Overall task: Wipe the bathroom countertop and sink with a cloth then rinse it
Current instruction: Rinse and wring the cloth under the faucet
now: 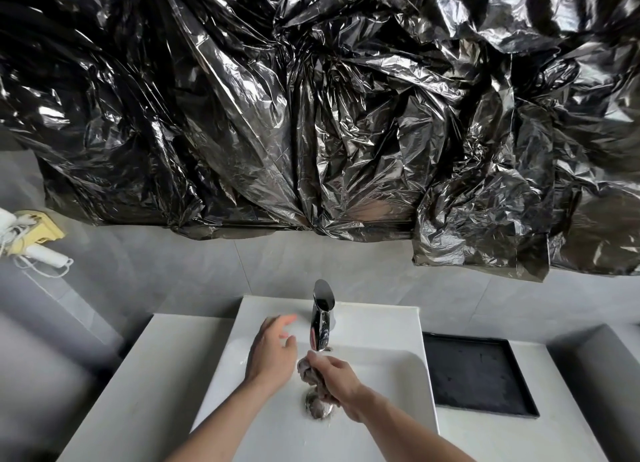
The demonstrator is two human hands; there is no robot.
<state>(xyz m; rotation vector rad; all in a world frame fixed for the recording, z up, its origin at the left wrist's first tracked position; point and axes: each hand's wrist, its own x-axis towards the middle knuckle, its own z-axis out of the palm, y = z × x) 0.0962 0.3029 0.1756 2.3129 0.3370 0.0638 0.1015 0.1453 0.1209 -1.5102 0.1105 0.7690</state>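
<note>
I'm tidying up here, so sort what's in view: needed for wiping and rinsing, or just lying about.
In use: cloth held by the right hand, tap, sink, countertop, left hand.
Lying about: black tray, black plastic sheet, hairdryer.

I can read no words, numbers, brands or signs anywhere in front of me. The faucet (321,318) by my hands carries no legible mark, and the yellow holder (41,231) on the wall shows no lettering I can make out.

crumpled black plastic sheeting (311,98), black tray (479,378), hairdryer (33,240)
</note>
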